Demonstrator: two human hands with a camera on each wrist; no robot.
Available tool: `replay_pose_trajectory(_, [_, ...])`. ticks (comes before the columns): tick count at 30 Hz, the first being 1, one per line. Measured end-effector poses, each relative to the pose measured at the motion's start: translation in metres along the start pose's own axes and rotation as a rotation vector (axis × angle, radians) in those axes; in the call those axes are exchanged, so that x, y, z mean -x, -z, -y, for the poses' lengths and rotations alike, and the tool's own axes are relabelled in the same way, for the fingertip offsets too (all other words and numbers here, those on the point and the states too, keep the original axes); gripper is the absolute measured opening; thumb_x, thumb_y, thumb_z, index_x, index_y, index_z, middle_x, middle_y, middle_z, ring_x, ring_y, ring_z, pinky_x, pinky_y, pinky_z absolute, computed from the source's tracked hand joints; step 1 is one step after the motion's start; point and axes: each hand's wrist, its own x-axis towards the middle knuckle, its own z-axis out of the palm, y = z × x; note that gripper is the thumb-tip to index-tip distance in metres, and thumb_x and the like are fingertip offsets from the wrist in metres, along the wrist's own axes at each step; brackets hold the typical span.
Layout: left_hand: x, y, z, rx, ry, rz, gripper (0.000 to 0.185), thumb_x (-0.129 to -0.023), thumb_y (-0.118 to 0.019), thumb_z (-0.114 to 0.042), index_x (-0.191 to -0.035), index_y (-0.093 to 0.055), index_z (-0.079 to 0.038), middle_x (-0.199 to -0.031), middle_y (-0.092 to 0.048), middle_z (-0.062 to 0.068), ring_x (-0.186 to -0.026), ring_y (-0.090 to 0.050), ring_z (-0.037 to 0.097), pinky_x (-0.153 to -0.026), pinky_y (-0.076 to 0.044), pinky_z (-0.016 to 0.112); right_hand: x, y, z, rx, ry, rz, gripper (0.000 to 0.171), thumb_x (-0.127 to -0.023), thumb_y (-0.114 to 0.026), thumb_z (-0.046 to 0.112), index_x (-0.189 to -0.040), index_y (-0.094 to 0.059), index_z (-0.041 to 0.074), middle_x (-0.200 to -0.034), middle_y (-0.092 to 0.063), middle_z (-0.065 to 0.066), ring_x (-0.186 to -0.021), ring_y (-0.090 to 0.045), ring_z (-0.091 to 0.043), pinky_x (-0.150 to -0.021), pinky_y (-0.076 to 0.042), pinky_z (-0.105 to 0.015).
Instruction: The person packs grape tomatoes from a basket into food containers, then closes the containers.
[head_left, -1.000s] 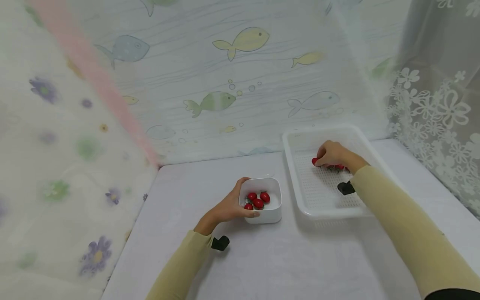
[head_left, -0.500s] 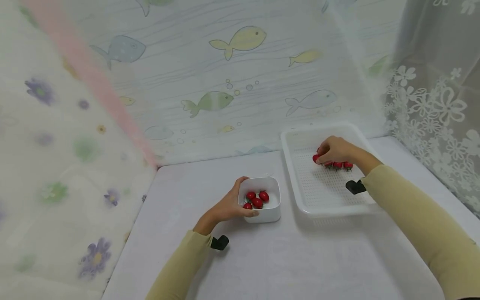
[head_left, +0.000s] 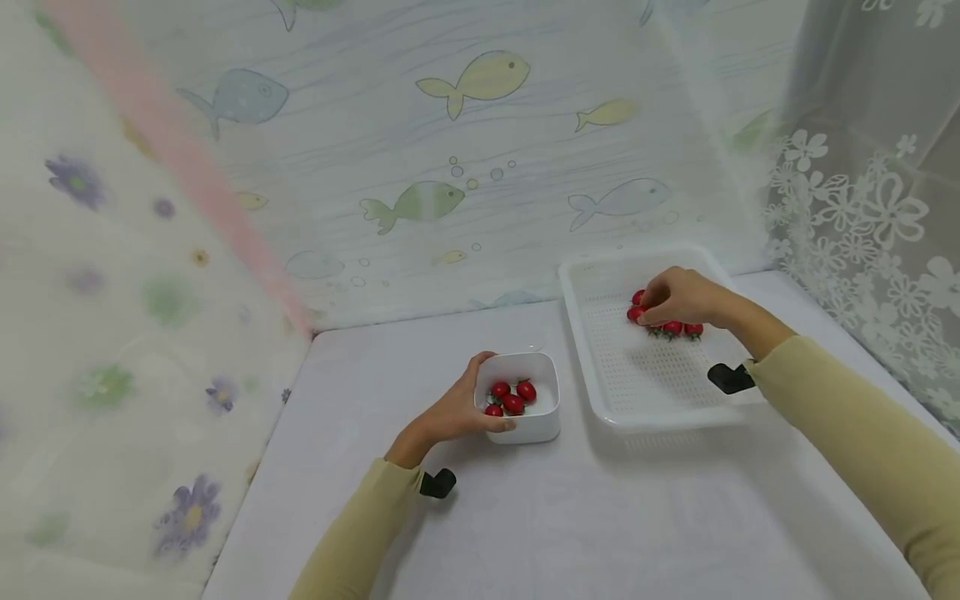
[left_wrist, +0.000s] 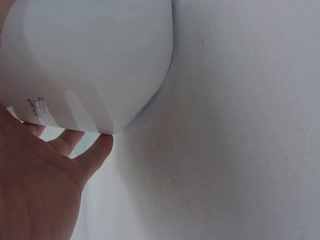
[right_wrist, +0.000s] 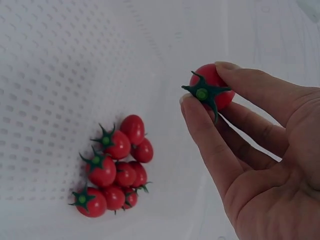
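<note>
We judge the box [head_left: 525, 430] to be light and stiff, with smooth walls that could slide under a loose grasp; holding it by two opposite sides suits it. The four tomatoes we can see inside it [head_left: 513, 404] should be light, firm-skinned and slick, easy to bruise or split under a hard squeeze. The held tomato [right_wrist: 212, 86] looks the same: we would take it across its round sides, lightly, leaving the green stalk leaves free so they don't tear off.

As for where things lie, our left hand [head_left: 457, 410] grips the box from its left, thumb along the near wall and fingers round the far one, while the box stands on the cloth [head_left: 480, 533]. To its right, well apart from it, is the basket [head_left: 618, 375]. Over the basket, the held tomato sits between the fingertips and thumb of our right hand [head_left: 692, 298], pinched by its sides. Below that hand, the loose tomatoes [right_wrist: 102, 171] lie bunched together on the basket's floor, apart from the held one.
</note>
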Motion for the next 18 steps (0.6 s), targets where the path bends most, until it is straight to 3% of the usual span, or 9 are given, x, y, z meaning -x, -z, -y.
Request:
replay_pose_trajectory(11, [0.001, 0.0, -0.002, -0.008, 0.01, 0.001, 0.106, -0.076, -0.088, -0.035, -0.156, -0.018, -0.023, -0.146, -0.043, -0.001, -0.135, -0.043, 0.02, -0.113, -0.04, 0.051, 0.015, 0.001, 0.006, -0.027, 0.029, 0.002, 0.033, -0.091, -0.078, 0.023, -0.111, -0.069, -0.001, -0.107, -0.07, -0.011, -0.1, -0.062, -0.027, -0.087, -0.053, -0.043])
replay_pose_trajectory(18, [0.001, -0.001, -0.003, -0.005, 0.002, -0.006, 0.105, -0.077, -0.087, -0.034, -0.156, -0.019, -0.023, -0.146, -0.044, 0.002, -0.136, -0.043, 0.021, -0.113, -0.039, 0.053, 0.023, 0.001, 0.013, -0.057, 0.044, 0.002, 0.03, -0.091, -0.078, 0.022, -0.108, -0.069, 0.0, -0.106, -0.071, -0.009, -0.098, -0.062, -0.025, -0.081, -0.053, -0.037])
